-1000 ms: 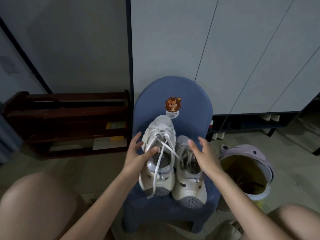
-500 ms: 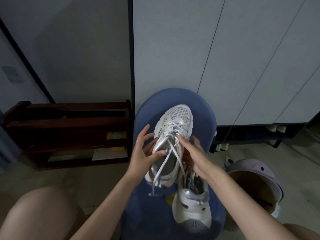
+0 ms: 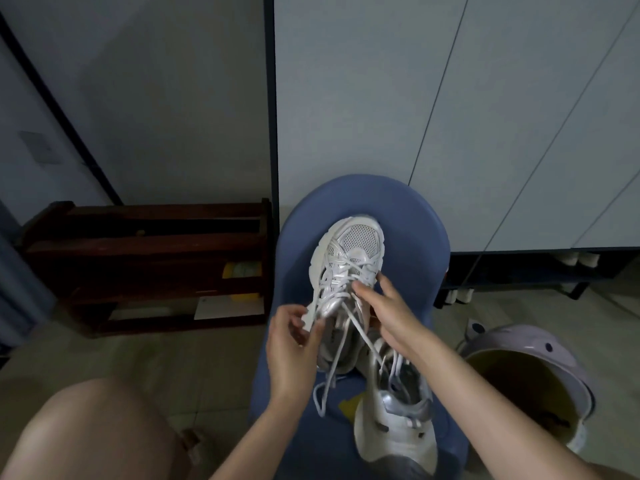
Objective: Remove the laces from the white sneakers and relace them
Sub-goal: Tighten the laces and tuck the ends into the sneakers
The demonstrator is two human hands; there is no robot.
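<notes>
Blue chair (image 3: 408,220) at centre frame carries both white sneakers; lifted sneaker (image 3: 349,268) is held toe-up toward 12 o'clock over the seat, second sneaker (image 3: 394,424) lies on the seat at 5 o'clock of it, heel toward the camera. Both look light, with soft mesh uppers over a stiffer sole, so best held by the sole edge or heel collar, not the mesh. Laces (image 3: 349,327) are thin, limp and flat, still threaded, loose ends dangling toward 6 o'clock; likely slightly slippery, best pinched near an eyelet crossing and drawn out one row at a time. Left hand (image 3: 294,344) is curled around the sneaker's side at 8 o'clock, gripping it. Right hand (image 3: 384,310) is at 4 o'clock of the tongue, thumb and fingers pinching the laces at a crossing. Against 0.5 s ago: the left hand's grip sits lower on the shoe's side, and the right hand's fingers have closed on the lacing. Versus 1.0 s ago, this shoe is off the seat.
</notes>
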